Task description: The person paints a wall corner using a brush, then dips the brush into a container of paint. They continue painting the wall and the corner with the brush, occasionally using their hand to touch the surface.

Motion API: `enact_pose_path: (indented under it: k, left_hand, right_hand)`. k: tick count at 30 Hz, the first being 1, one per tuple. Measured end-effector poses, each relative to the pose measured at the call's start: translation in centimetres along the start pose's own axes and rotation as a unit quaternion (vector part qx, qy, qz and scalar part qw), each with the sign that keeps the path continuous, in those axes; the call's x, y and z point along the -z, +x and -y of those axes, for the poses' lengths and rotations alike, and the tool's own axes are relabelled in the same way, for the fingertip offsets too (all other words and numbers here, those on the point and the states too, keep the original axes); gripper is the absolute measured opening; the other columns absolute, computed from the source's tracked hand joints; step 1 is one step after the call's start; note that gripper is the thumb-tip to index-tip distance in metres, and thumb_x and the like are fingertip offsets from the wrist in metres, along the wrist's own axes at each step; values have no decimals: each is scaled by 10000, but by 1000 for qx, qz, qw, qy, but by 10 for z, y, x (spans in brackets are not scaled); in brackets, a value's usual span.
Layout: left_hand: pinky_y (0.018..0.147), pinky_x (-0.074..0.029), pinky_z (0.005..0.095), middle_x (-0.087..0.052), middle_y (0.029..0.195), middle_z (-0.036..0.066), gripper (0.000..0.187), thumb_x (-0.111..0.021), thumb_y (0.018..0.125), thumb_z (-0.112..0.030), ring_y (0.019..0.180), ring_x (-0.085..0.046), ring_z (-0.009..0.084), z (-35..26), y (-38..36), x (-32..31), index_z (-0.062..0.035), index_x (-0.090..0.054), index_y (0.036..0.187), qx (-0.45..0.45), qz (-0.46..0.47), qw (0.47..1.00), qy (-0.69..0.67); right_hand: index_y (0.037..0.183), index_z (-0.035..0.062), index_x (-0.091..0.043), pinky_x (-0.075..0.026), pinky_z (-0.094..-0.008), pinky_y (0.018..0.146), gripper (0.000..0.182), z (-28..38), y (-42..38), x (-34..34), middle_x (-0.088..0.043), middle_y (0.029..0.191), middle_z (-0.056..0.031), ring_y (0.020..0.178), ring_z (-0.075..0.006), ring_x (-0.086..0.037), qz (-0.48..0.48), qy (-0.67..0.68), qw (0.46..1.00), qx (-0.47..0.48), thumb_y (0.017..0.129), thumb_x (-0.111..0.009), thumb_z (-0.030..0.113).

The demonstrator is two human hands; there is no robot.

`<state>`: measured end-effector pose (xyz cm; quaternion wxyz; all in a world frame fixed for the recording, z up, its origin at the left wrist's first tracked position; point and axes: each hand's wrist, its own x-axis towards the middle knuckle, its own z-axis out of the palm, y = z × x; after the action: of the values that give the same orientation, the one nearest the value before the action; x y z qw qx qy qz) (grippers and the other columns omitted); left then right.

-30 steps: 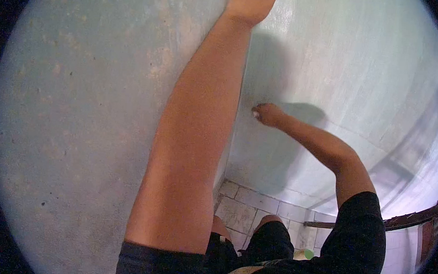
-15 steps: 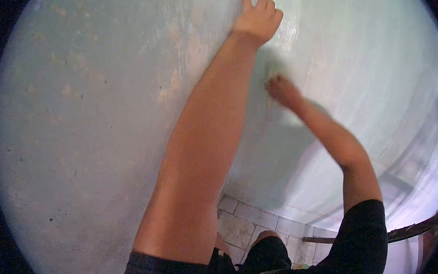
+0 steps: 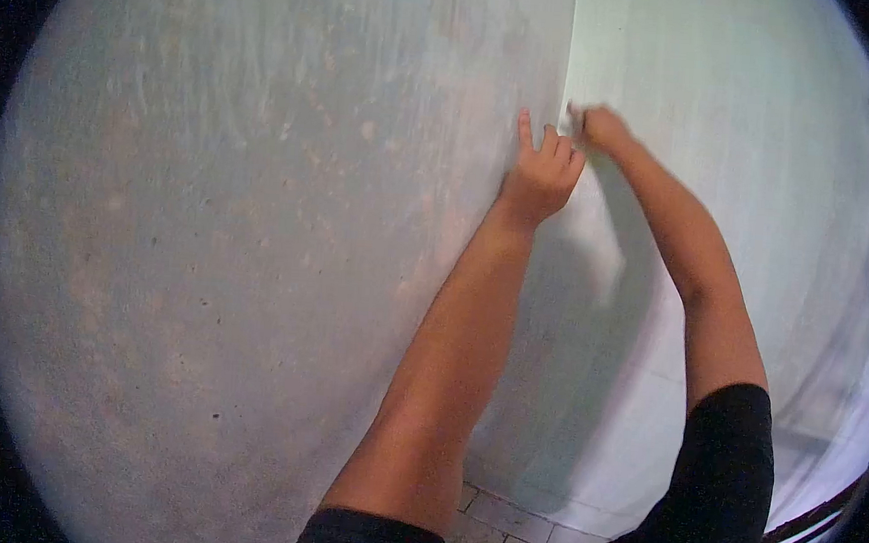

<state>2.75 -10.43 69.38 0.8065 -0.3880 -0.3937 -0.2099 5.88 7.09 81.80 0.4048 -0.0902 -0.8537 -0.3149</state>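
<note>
Pale green wall (image 3: 740, 161) fills three o'clock, meeting the grey wall (image 3: 236, 259) at a corner (image 3: 571, 41), one o'clock. Left hand (image 3: 542, 184), half-curled with index extended, grasps nothing visible, apparently braced against the grey wall. Right hand (image 3: 604, 130), presumably raised to reach the corner, is blurred; finger closure and contents cannot be determined.

the right hand (image 3: 599, 129) is blurred, its grip unreadable, and the bottom edge cuts off the tiled floor (image 3: 507, 518).
</note>
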Motion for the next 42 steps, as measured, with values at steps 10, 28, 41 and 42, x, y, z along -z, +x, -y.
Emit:
enact_pose_path:
  k: [10,28,41,42]
  left_hand:
    - [901,-267,692,-510,717,74,75,-538,705,-176,840,-538,272,6,-3,-8,-102,-524,704,-6,24,1000,4]
    - [857,-269,724,-540,757,46,96,-532,728,-181,847,-546,270,-43,16,48,-128,-554,805,-50,-33,998,16]
    - [863,-267,719,-547,836,60,153,-530,739,-177,900,-538,284,-32,4,41,-133,-564,881,-60,58,996,36]
    - [863,-267,719,-547,836,60,153,-530,739,-177,900,-538,284,-33,3,42,-133,-564,881,-68,58,996,29]
  right_hand:
    - [992,117,-583,-490,-400,714,218,23,-67,-56,-583,918,-120,850,-286,-578,-115,-41,990,70,801,-481,141]
    - [885,26,-633,-479,-445,671,302,-2,-103,-20,-638,828,-170,750,-356,-608,-42,35,997,59,786,-537,295]
    - [1031,66,-562,-450,-412,823,257,172,-378,-158,-574,1023,-127,971,-302,-540,173,142,958,178,811,-495,181]
    - [1034,66,-557,-475,-415,782,266,192,-408,-134,-572,1007,-152,940,-320,-554,171,235,954,71,784,-524,150]
